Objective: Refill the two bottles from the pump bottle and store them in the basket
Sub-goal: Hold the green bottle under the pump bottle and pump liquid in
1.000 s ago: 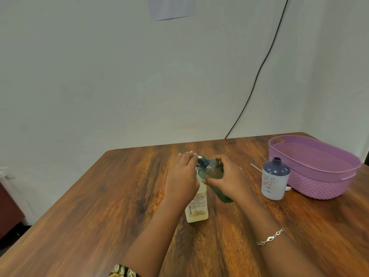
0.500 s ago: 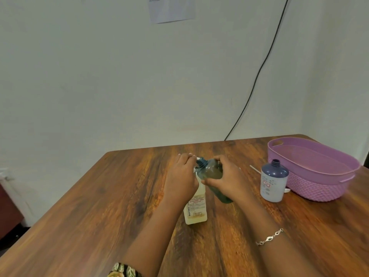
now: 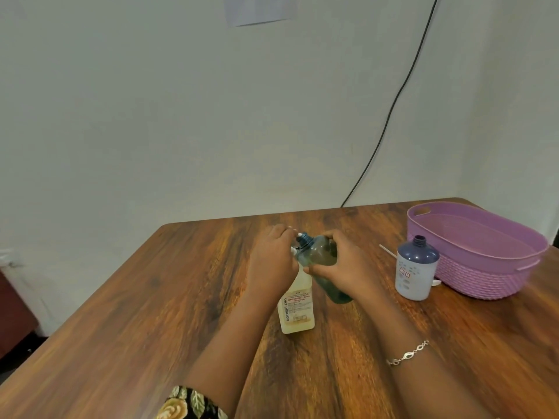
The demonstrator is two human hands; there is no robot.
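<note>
Reddish-brown wood-grain surface [image 3: 151, 313], streaked dark. Translucent teal plastic bottle [image 3: 323, 255]; pale yellow pump bottle [image 3: 298, 313], white label with red lettering; white round bottle [image 3: 414, 276], navy shoulder, speckled print; lilac plastic basket [image 3: 490, 276], rope-weave pattern below. Black floral sleeve [image 3: 190, 403]; silver chain bracelet [image 3: 408, 355].

Left hand [image 3: 273, 261] hides the top of the pump bottle [image 3: 298, 309]

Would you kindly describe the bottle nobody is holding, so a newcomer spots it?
Find the purple basket on the right. Just left of it stands a white bottle with a dark blue shoulder, uncapped. It alone is two-toned and unheld.
</note>
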